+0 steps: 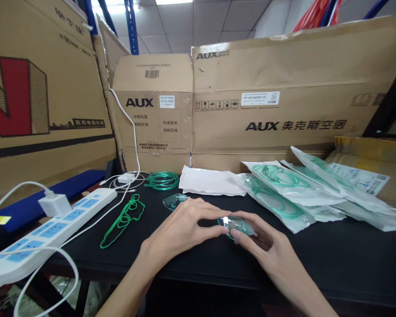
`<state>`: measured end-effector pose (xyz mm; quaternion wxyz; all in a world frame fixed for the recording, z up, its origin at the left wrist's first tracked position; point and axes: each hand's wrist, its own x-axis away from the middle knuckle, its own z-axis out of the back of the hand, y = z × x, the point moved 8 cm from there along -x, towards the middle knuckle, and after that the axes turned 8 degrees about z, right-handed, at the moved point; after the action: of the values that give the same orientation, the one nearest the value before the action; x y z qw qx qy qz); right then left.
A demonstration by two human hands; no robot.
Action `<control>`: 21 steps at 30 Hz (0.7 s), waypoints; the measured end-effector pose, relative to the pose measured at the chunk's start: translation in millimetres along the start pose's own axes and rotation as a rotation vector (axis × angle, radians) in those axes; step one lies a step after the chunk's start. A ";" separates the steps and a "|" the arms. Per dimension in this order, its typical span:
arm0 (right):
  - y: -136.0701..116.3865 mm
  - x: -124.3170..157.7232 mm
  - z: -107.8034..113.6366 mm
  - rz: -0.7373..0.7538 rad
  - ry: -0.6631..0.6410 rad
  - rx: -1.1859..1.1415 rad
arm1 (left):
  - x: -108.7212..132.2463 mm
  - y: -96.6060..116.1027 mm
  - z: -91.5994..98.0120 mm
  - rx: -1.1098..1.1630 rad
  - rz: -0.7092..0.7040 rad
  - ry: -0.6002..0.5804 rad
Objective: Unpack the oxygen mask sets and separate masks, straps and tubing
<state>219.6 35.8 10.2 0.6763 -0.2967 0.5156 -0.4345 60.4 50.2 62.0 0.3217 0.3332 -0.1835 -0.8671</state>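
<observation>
Both of my hands are on a small clear green plastic face mask (239,224) just above the black table. My left hand (188,229) pinches its left edge between thumb and fingers. Wrapped around the right end is my right hand (267,240), its thumb on the near side; part of the mask is hidden behind the fingers. Beyond my left hand lies a second clear mask (174,201), partly covered by that hand. A coil of green tubing (161,180) sits behind it, and a loose green elastic cord (123,220) lies to the left.
White paper-backed packets (280,176) with green tubing are piled at the right. A flat white packet (213,181) lies at the back. On the left are a power strip (57,231), a white charger (54,205) and cables. Cardboard boxes (284,110) wall the back of the black table (317,264).
</observation>
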 end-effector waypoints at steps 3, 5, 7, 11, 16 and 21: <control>2.4 0.7 -0.7 -0.023 0.000 0.019 | 0.1 0.6 -2.5 -0.005 -0.005 -0.013; 2.8 0.6 0.0 -0.014 0.015 0.046 | 0.1 1.2 -3.6 0.016 -0.002 -0.013; 3.2 0.4 -0.1 0.001 0.015 0.092 | -0.3 0.9 -0.2 0.061 0.017 0.016; 5.4 0.6 -2.1 0.006 -0.021 0.190 | 0.1 -4.2 19.0 0.139 0.097 0.094; 7.4 -0.8 -1.4 0.007 -0.019 0.242 | 8.3 -12.2 43.5 0.094 0.169 0.107; 11.2 -2.4 -0.8 0.003 -0.010 0.267 | 32.7 -28.7 43.2 -0.072 0.274 0.030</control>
<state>221.8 43.1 1.5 0.7128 -0.2054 0.4503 -0.4970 -0.9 53.3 62.4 0.4516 0.3060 -0.1912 -0.8160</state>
